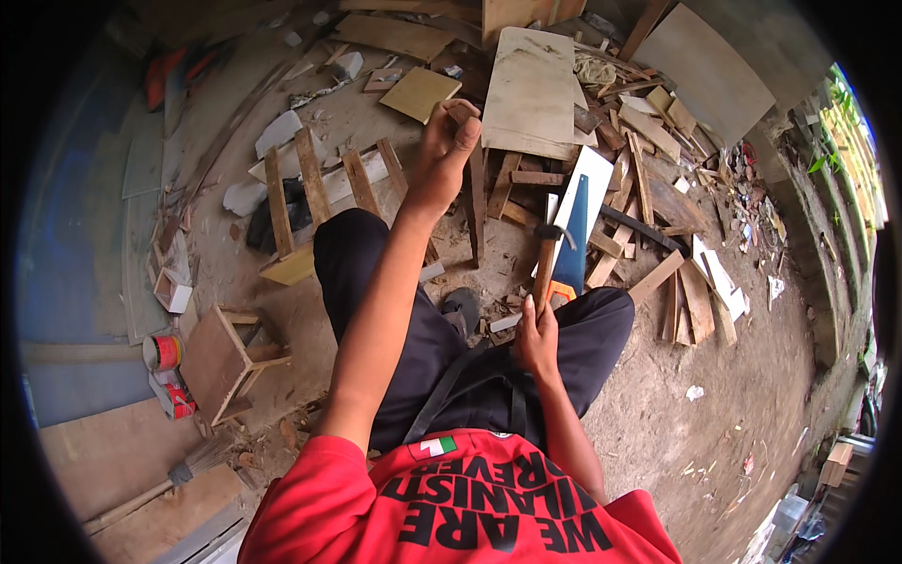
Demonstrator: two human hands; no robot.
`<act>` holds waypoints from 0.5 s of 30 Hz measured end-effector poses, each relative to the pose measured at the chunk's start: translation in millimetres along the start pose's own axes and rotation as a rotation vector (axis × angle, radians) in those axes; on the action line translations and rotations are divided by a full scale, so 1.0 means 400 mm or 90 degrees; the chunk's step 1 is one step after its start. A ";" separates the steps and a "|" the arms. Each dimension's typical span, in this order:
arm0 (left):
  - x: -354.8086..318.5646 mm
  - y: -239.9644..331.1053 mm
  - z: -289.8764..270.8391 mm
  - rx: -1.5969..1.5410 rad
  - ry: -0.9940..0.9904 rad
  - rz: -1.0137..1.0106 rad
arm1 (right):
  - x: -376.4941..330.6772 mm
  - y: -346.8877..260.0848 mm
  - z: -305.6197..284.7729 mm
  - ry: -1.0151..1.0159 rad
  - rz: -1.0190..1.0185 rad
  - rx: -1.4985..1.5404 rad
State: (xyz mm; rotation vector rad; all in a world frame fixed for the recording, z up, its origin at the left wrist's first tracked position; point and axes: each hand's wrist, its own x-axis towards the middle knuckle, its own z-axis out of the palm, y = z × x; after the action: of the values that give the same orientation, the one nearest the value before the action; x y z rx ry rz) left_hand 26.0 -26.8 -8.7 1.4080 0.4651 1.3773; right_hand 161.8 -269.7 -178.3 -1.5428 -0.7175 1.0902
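Gripping the hammer (545, 268) by its wooden handle, the right hand (536, 336) has fingers closed around it, head up and away from the body. Left hand (449, 141) is raised farther out, fingers curled nearly into a fist with the thumb folded in (can't tell if something small is inside). Just right of the left hand is a pale board (531, 94); contact between them can't be judged. Just beyond the right hand, a saw (576, 211) with blue blade and orange handle lies over a white strip (591, 162). A dark curved bar (642, 228) is out to the right of the hammer head, among wood scraps (648, 188) piled beyond and right of the right hand. Yellowish panel (420, 95) is just beyond the left hand, to its left. Wooden slats (311, 174) stand left of that hand. Well left of both hands and nearer the body: a small wooden stool (225, 362) (tipped over), red-labelled can (166, 352) beside it, brush (202, 453) below. Dark trousers (376, 282) sit under the left forearm.
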 end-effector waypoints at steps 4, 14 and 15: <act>0.015 0.017 -0.017 0.044 0.056 -0.001 | 0.005 0.060 -0.033 0.006 0.110 -0.001; 0.002 0.006 -0.055 0.128 0.111 0.061 | 0.058 0.091 -0.033 0.010 0.138 -0.018; -0.001 0.009 -0.057 0.132 0.135 0.062 | 0.060 0.095 -0.033 0.006 0.129 -0.028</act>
State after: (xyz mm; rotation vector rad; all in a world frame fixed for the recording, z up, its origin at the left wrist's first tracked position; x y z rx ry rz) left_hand 4.4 -19.5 -11.1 1.4722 0.7017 1.6022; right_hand 179.7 -263.7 -221.2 -1.6845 -0.5906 1.2220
